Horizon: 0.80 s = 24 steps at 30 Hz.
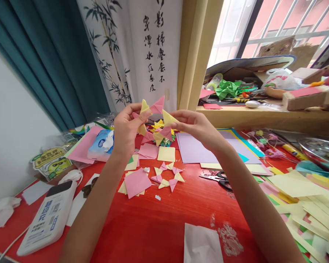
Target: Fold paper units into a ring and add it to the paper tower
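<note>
Between my two hands, raised above the red table, is a ring of folded pink and yellow paper points, an origami star wreath (158,137). My left hand (130,122) pinches its left side, thumb in front. With thumb and fingers, my right hand (190,126) grips a yellow point at its right side. A second, similar paper wreath (164,182) lies flat on the table below. Beside it rest pink square sheets (137,182) and a yellow square sheet (166,153). Behind the held wreath, a pile of yellow and other folded paper is partly hidden.
Black-handled scissors (217,178) lie right of the flat wreath, near lilac sheets (197,148). Paper strips (312,204) heap up at the right. A tissue pack (101,144) and a white power bank-like device (48,217) are on the left. A white paper piece (202,244) lies in front.
</note>
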{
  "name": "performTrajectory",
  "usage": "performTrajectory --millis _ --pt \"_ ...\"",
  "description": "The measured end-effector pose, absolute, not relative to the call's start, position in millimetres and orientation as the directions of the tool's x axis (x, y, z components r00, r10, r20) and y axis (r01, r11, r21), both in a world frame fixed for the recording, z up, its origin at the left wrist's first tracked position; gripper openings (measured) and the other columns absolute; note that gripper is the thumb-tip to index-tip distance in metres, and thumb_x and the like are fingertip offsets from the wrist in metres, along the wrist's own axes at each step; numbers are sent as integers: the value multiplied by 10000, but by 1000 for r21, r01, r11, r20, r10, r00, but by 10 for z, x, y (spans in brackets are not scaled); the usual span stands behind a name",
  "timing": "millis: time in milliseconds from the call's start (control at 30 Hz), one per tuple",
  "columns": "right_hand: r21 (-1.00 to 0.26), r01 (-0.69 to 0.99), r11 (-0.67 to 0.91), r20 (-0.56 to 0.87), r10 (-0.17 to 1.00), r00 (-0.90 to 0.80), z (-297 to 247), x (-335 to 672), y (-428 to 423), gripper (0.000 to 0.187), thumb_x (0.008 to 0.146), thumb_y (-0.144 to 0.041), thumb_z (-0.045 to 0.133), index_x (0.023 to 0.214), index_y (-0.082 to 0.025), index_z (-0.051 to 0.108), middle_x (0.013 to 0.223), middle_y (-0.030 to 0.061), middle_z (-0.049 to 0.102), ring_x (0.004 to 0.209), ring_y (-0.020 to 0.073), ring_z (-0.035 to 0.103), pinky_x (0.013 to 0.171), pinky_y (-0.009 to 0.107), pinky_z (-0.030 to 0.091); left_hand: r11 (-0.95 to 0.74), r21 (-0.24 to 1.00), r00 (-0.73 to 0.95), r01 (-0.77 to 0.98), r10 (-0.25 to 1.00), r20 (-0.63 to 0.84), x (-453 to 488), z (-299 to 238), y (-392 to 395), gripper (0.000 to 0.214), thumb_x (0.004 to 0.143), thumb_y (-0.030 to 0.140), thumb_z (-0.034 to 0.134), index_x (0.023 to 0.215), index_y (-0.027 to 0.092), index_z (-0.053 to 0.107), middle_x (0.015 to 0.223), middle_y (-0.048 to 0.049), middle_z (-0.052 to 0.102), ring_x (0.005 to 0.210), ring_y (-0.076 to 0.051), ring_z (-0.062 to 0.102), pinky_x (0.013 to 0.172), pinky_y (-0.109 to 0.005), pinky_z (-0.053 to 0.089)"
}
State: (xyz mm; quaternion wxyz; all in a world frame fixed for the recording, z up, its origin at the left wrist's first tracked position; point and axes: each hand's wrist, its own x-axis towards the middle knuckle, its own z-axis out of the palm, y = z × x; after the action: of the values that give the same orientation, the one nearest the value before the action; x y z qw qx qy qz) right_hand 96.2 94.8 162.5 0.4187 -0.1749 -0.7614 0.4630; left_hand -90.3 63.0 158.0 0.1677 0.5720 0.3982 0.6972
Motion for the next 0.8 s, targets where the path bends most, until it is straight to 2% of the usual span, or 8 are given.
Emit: performTrajectory --millis 67,167,267,367,433,533,667,800 --pt "-834 -128 537 501 638 -585 1603 928 942 349 765 -422 598 977 -147 637 918 61 668 842 147 613 732 284 492 -640 752 -304 159 693 654 -881 1547 660 191 692 352 690 831 232 637 711 21 590 596 -81 534 545 -213 432" --pt "-775 -117 621 590 643 -488 1585 886 931 293 805 -409 550 889 -148 653 828 41 669 755 118 609 652 247 481 -670 730 -273 134 683 677 -891 1532 681 166 701 341 685 825 243 633 749 20 586 626 -81 532 564 -219 437" --pt "-687 -71 723 684 610 -400 1604 887 892 250 828 -360 528 912 -156 645 804 25 665 747 109 616 643 232 478 -735 630 -214 250 593 776 -951 1572 661 217 701 316 690 902 261 630 904 5 592 785 -115 553 655 -256 459" --pt "-543 61 838 771 526 -360 1642 904 810 215 838 -299 517 947 -164 645 772 8 659 730 100 619 656 226 475 -763 478 -123 435 475 871 -1005 1640 595 318 696 311 697 1003 292 616 1055 4 569 955 -161 534 752 -296 452" --pt "-419 173 891 820 453 -350 1661 907 745 205 834 -271 522 963 -175 648 768 -2 661 702 94 615 640 220 469 -757 380 -39 532 426 904 -1013 1676 539 288 709 303 687 991 304 630 1015 6 594 968 -172 529 780 -318 441" --pt "-229 306 924 883 330 -335 1667 897 672 195 836 -234 515 962 -184 654 794 -5 670 678 85 605 629 214 462 -755 269 55 598 373 926 -992 1697 474 147 743 284 655 889 305 666 845 11 627 910 -172 537 783 -341 435" --pt "-53 426 903 919 211 -332 1653 887 652 210 861 -239 473 967 -197 650 800 -1 676 635 79 586 620 220 456 -769 274 53 578 370 928 -967 1687 450 116 753 321 637 864 319 669 806 10 615 864 -165 553 725 -328 448" --pt "19 465 885 926 160 -341 1643 893 673 228 880 -251 443 980 -198 640 804 6 677 623 79 578 605 221 450 -772 287 50 567 380 924 -975 1674 463 106 755 348 627 850 326 669 815 10 618 869 -169 559 727 -337 440"
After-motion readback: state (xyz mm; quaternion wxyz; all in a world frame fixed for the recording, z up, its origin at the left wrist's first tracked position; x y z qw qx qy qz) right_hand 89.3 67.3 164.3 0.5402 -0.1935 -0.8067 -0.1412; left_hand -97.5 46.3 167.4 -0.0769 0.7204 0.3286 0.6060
